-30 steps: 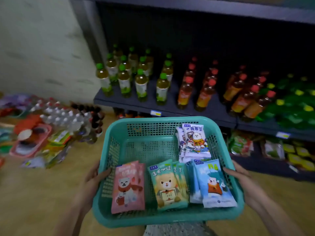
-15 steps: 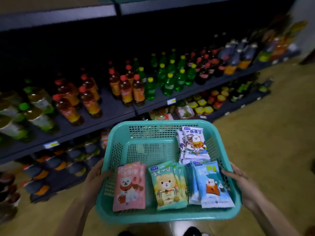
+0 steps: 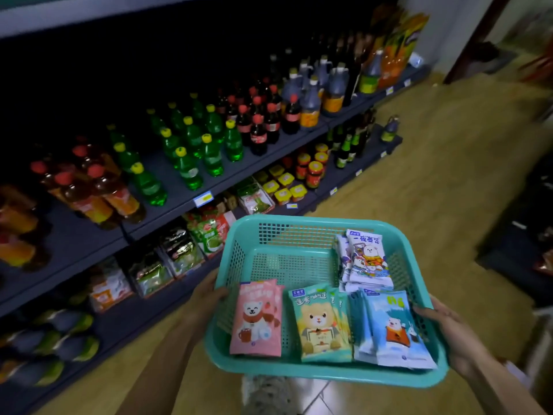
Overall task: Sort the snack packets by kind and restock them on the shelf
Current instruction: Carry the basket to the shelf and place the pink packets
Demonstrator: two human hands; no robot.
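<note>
I judge the sorting done and the restocking not yet begun: every packet I can see lies in the basket (image 3: 302, 232), grouped by kind, and none has gone to the shelf (image 3: 167, 187).

My left hand (image 3: 206, 298) is curled around the basket's left wall, fingers wrapped over the rim. My right hand (image 3: 446, 333) clasps the right wall the same way, so the basket hangs level between them.

Just inside my left hand sits the pink stack (image 3: 257, 319). Next toward my right hand comes the green stack (image 3: 323, 324), then the blue stack (image 3: 392, 330) touching the wall my right hand holds. Beyond the blue one, further from me, lies the white stack (image 3: 366, 259). The far left part of the basket floor is bare.

Past my left hand the shelf carries bottles above and bagged goods below; which slot suits these packets I cannot tell.
</note>
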